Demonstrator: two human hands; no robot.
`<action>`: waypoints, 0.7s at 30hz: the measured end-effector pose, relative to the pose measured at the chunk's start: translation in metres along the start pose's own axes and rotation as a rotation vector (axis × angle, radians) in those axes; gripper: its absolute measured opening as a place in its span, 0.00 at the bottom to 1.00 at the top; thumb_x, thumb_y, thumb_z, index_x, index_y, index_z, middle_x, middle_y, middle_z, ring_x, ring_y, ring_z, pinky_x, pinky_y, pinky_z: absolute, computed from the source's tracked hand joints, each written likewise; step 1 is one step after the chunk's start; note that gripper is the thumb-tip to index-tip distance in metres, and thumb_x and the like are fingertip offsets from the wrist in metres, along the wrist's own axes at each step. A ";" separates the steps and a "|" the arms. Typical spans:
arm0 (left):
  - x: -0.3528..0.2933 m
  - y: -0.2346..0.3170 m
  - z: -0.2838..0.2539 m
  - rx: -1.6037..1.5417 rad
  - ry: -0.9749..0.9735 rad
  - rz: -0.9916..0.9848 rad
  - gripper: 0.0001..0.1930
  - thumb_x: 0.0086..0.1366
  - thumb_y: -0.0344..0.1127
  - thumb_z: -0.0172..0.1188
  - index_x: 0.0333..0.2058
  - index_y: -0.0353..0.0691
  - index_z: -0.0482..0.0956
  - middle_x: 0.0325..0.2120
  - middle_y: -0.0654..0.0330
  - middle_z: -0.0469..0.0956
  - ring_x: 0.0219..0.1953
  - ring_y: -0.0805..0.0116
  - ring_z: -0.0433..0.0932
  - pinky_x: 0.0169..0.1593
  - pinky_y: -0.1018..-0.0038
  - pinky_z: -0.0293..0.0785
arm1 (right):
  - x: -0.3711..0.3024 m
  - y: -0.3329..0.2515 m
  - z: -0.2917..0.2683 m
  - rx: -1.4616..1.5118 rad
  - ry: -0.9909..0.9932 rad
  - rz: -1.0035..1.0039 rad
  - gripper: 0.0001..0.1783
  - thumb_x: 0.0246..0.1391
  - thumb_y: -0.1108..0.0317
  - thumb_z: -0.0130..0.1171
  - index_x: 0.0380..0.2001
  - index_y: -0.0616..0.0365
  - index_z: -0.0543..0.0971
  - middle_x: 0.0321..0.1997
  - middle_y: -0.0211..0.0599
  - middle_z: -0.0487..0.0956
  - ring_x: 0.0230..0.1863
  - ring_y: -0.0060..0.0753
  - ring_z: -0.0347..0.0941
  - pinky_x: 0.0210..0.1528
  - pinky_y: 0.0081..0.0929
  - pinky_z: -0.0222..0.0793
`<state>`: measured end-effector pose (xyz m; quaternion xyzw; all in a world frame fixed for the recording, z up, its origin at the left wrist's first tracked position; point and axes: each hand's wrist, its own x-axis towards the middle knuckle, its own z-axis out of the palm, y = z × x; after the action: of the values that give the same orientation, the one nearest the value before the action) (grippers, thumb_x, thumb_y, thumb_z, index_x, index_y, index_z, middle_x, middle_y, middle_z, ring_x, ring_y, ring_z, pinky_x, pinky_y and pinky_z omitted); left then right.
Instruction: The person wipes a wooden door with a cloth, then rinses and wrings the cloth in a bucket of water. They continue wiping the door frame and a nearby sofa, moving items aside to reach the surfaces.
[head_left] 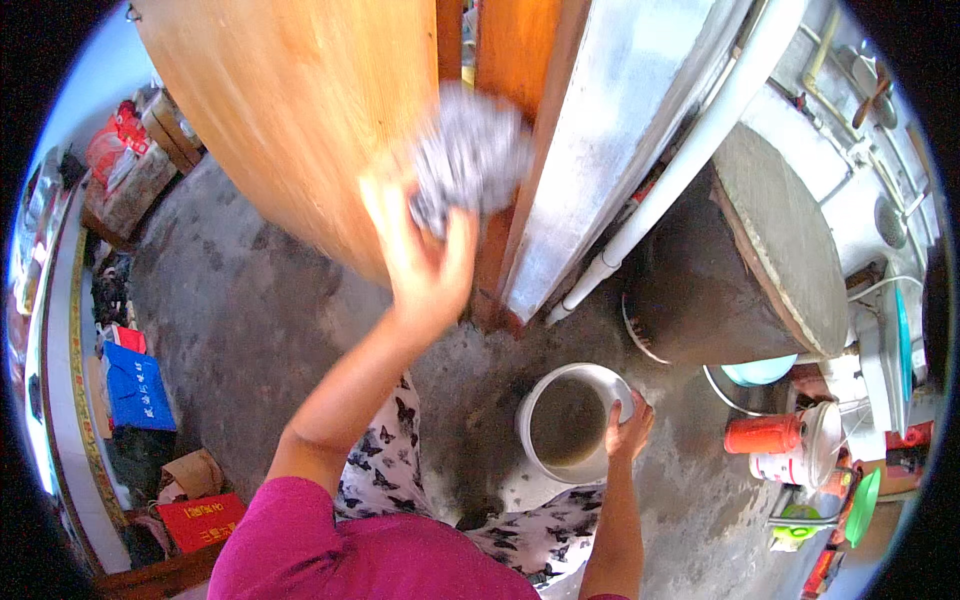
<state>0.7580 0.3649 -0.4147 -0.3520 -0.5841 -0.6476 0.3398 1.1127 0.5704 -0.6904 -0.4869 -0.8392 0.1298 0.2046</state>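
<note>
My left hand (425, 250) is raised in front of me, its fingers closed on a crumpled grey cloth (475, 150). Both the cloth and the fingers are blurred by motion. The cloth is at the edge of a light wooden door (300, 120), close to the orange-brown door frame (515, 60); whether it touches the wood I cannot tell. Lower down, my right hand (628, 428) grips the rim of a white bucket (530, 440), thumb over the inside. Murky brownish water (568, 425) fills part of the bucket, which appears to stand upright on the floor.
A white pipe (690, 140) runs down beside the silvery wall edge. Right of it stands a large dark round vat (690, 270) with a grey lid. Red and white tubs (765, 435) sit at the right. Blue and red bags (140, 385) line the left wall on the concrete floor (220, 310).
</note>
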 end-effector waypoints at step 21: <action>-0.363 -0.178 -0.007 0.296 -0.371 -1.066 0.20 0.57 0.24 0.58 0.50 0.38 0.73 0.55 0.43 0.67 0.60 0.37 0.65 0.59 0.51 0.67 | 0.002 -0.001 0.006 -0.038 0.042 -0.096 0.28 0.59 0.47 0.58 0.56 0.53 0.75 0.54 0.48 0.75 0.58 0.57 0.68 0.60 0.50 0.65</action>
<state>0.7952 0.3839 -0.8175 -0.0657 -0.8146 -0.5682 -0.0956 1.1087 0.5715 -0.6945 -0.4522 -0.8595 0.0939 0.2188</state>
